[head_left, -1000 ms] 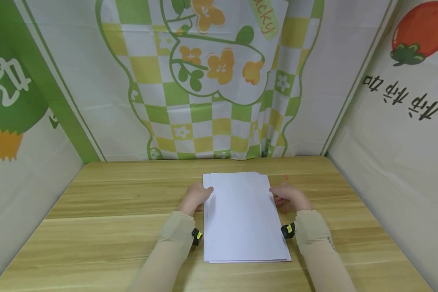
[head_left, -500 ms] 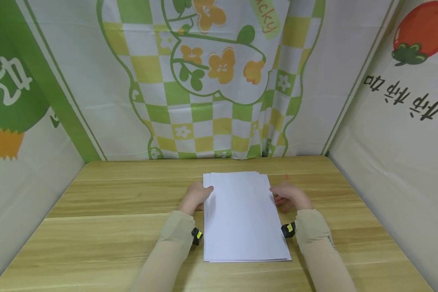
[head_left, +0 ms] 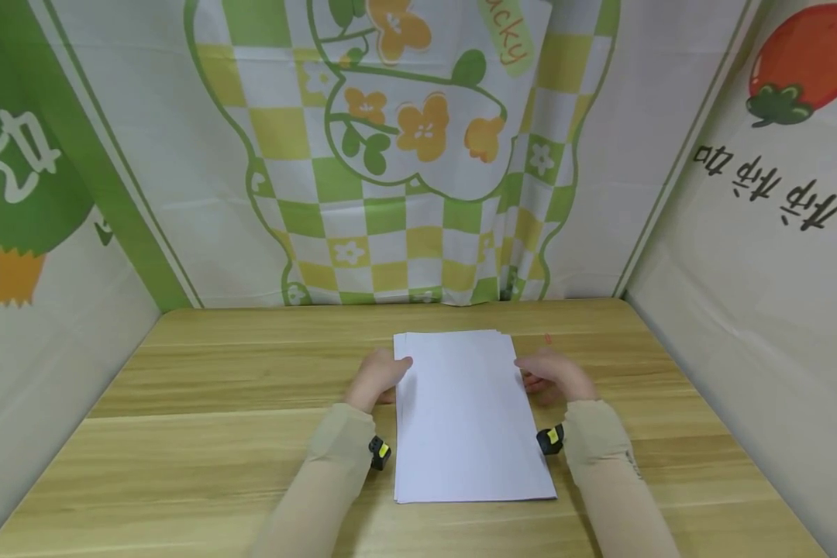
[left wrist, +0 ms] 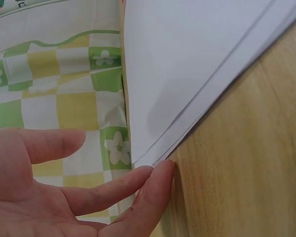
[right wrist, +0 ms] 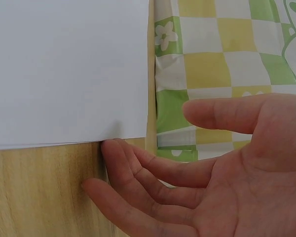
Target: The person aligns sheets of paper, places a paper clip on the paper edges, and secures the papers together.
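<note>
A stack of white paper sheets lies on the wooden table, its top sheet slightly offset along the left edge. My left hand is at the stack's left side; in the left wrist view its fingertips touch the sheets' edge near a corner, the thumb held away. On the opposite side is my right hand. Its fingertips meet the right edge in the right wrist view, with the thumb raised apart from the paper. Neither hand grips the sheets.
Behind the stack, a small red loop-shaped thing lies to the right on the table. A checkered green and yellow curtain hangs along the back edge, and printed cloth walls stand at left and right.
My left hand has shifted slightly right, and the left edges of the sheets have moved in with it. The sheets lie more evenly over each other. My right hand has stayed in place.
</note>
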{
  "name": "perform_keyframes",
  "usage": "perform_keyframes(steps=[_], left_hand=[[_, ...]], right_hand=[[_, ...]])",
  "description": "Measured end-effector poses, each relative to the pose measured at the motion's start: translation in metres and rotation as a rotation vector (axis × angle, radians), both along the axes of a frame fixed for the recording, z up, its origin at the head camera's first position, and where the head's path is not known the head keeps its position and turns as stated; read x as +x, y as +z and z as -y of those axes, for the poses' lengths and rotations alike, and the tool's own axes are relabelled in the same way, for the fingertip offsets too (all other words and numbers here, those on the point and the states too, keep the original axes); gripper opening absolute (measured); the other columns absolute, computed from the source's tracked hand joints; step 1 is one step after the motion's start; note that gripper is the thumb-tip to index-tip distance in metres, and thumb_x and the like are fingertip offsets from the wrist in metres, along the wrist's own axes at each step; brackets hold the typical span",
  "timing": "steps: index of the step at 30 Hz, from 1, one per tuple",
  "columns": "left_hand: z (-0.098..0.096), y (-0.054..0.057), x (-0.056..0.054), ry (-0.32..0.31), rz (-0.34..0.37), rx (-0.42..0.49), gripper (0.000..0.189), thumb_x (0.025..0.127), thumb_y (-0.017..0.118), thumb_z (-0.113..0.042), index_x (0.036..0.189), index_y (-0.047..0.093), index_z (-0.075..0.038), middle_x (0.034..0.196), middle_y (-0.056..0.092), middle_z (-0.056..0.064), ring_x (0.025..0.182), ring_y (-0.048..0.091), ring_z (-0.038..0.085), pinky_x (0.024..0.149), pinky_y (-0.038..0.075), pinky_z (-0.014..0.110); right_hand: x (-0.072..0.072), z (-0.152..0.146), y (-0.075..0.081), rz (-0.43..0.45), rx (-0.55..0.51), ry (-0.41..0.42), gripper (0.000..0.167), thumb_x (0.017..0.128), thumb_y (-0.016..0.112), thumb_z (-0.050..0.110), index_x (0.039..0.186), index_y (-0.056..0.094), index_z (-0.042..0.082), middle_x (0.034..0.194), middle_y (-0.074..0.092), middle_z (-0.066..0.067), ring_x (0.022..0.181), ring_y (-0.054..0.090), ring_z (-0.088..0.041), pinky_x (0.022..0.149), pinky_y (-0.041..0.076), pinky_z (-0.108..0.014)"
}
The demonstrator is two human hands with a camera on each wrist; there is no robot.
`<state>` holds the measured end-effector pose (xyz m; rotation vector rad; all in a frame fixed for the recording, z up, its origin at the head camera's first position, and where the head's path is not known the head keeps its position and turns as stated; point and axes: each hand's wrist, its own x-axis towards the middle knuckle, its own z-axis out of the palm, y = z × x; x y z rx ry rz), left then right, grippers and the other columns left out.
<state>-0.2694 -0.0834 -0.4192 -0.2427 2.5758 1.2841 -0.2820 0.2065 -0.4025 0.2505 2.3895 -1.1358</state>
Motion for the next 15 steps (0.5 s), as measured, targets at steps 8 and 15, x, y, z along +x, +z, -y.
perform_keyframes(steps=[8,15], left_hand=[[-0.0049,0.0031,0.0034,-0.015,-0.015,-0.008,0.042,0.095,0.050,-0.031,0.111,0.054,0.008,0.066,0.039,0.003,0.042,0.040,0.012,0.055,0.056,0.034],[-0.0096,0.0053,0.0046,-0.030,-0.027,-0.044,0.043,0.095,0.050,-0.031,0.112,0.055,0.008,0.070,0.045,0.006,0.039,0.046,0.014,0.051,0.054,0.032]], right_hand=[[0.0000,-0.0005,-0.0013,-0.003,0.003,-0.007,0.035,0.095,0.048,0.028,0.107,0.052,-0.004,0.088,0.059,-0.012,0.078,0.060,-0.021,0.076,0.054,-0.044],[0.0014,-0.0008,-0.0019,0.001,-0.010,-0.010,0.033,0.096,0.048,0.027,0.108,0.050,-0.004,0.085,0.059,-0.010,0.077,0.060,-0.020,0.074,0.054,-0.042]])
